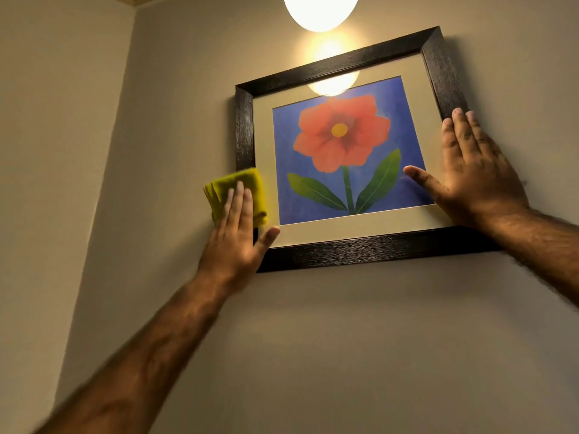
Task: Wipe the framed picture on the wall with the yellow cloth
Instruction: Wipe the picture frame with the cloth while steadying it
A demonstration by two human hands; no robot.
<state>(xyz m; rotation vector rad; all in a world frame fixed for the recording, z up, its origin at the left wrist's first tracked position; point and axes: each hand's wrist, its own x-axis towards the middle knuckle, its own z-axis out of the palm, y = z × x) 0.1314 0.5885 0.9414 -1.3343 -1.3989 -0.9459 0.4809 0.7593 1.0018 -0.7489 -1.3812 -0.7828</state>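
From the head camera, looking up at a beige wall (344, 339), the framed picture (369, 249) hangs tilted, its right side riding higher than its left, with a dark wood-grain frame, a pale mat and a print of a red flower with two green leaves on blue. The left hand (235, 236) lies flat, fingers (239, 198) stretched out toward 12 o'clock, pressing the folded yellow cloth (241, 183) against the frame's left edge near the lower-left corner (the cloth overlaps both the dark frame and a strip of the wall beside it); the thumb splays toward 2 o'clock onto the mat, so the hand is pinning the cloth rather than clenching it. The right hand (470, 173) is spread open and grasps nothing, its palm flat over the frame's right side at about 4 o'clock from the flower, fingertips reaching up along the right rail and the thumb pointing toward 9 o'clock across the blue print. A glowing round lamp (321, 10) sits at 12 o'clock above the frame, and its reflection shows in the glass near the top of the print.
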